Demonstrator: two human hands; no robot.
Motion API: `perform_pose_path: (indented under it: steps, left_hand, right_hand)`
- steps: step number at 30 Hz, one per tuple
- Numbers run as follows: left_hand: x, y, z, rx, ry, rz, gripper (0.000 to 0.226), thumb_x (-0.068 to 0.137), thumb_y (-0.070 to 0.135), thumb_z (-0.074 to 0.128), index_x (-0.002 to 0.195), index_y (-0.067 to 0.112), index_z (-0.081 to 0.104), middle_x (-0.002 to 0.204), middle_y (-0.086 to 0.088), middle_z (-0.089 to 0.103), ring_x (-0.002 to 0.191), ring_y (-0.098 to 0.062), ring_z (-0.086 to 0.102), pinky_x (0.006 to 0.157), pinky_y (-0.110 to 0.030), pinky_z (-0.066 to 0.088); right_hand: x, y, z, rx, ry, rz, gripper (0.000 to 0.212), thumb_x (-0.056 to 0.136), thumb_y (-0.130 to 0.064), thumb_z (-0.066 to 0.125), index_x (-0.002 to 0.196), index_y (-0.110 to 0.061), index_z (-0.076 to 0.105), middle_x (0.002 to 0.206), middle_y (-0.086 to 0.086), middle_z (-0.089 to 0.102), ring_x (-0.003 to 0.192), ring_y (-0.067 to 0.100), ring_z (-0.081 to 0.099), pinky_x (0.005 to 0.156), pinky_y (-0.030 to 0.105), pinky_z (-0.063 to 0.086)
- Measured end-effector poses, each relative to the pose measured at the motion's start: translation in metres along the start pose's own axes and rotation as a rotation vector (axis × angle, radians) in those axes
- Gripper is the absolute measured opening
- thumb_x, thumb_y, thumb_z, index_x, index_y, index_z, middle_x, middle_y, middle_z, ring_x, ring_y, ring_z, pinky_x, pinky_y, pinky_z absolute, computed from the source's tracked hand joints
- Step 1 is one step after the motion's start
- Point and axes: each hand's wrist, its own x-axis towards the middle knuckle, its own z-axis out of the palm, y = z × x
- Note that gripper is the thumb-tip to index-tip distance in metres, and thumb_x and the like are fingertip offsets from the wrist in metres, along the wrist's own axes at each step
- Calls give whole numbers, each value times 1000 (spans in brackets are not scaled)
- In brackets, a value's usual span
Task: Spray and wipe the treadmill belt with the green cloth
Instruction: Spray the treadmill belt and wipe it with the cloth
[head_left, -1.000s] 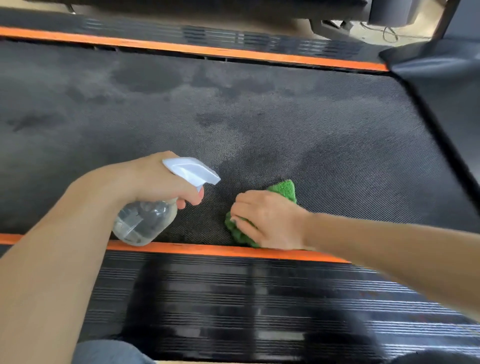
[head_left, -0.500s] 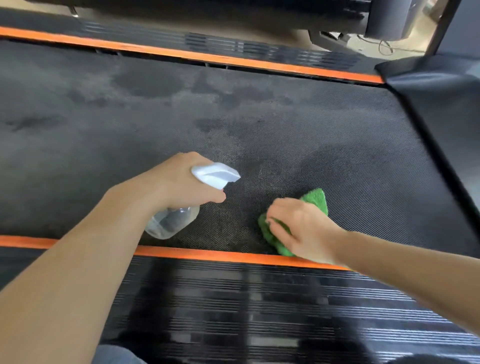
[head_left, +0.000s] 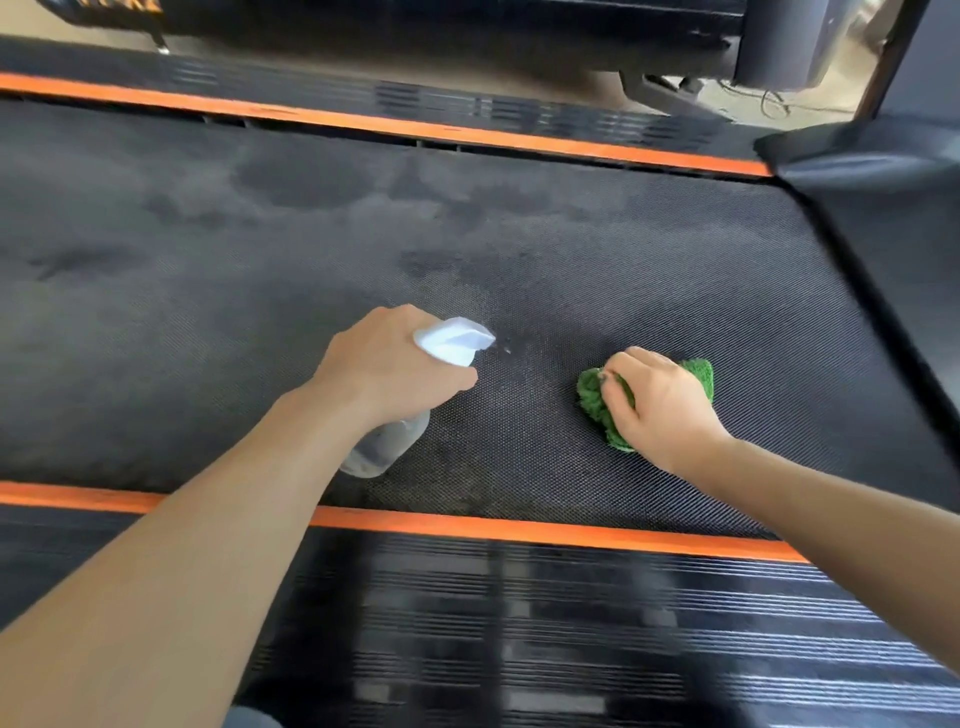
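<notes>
Treadmill belt lies under both hands: left hand grips spray bottle, nozzle aimed ahead of right hand, which presses bunched green cloth flat, apparently ready to wipe.

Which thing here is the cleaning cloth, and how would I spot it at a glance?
Start from the wide, dark textured treadmill belt running between two orange side strips. Near its front edge, toward the right, the person's right hand presses down on a bunched, fuzzy green cloth. It is the only bright green thing in view; the clear plastic spray bottle sits in the left hand.
</notes>
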Motion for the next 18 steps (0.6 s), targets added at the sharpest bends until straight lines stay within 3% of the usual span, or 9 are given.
perform_pose_path:
  steps: [4,7,10,12,14,16,18]
  left_hand:
    - [0,-2,-6,-11,-85,-39,24,76,47,74,75,24,68,69,6,67,67,-14,63,64,-30,46]
    - [-5,-16,-14,-18,-183,-64,28,62,52,76,63,27,64,67,5,66,67,-20,64,69,-33,52]
    - [-12,-33,-32,-13,-139,-164,28,59,51,75,62,25,69,65,6,71,70,-24,68,74,-37,58]
    - [-16,-42,-46,-47,-106,-213,20,70,44,75,55,34,68,54,9,66,63,-23,63,68,-33,53]
    - [-16,-49,-53,-96,-59,-255,23,78,37,74,55,35,69,59,8,68,64,-22,61,69,-32,50]
    - [-16,-56,-52,-117,13,-296,19,73,42,76,68,24,72,76,1,76,74,-24,68,78,-36,55]
    - [-20,-62,-51,-128,44,-336,28,66,47,74,72,20,71,76,0,74,75,-26,70,79,-38,58]
  right_hand:
    - [-2,0,0,1,21,-2,43,99,-38,32,90,-10,63,83,3,60,78,26,58,68,38,52]
    - [-2,-2,1,-3,14,-6,44,99,-39,31,90,-9,63,82,3,60,77,27,58,67,38,52]
    - [1,-6,4,5,33,91,38,100,-33,38,87,-8,62,81,5,60,80,31,59,66,37,49]
    - [0,-23,8,42,40,160,31,101,-27,45,85,-7,60,82,6,61,81,33,59,67,37,45]
    - [-5,-55,16,71,-11,71,32,100,-30,44,84,-8,60,82,7,61,80,32,59,68,37,45]
    - [-12,-88,24,123,-106,-83,38,96,-37,36,82,-11,59,79,5,61,76,31,58,68,38,47]
    - [-9,-102,26,139,-149,-171,37,96,-37,34,80,-13,58,78,4,59,74,30,58,69,38,47]
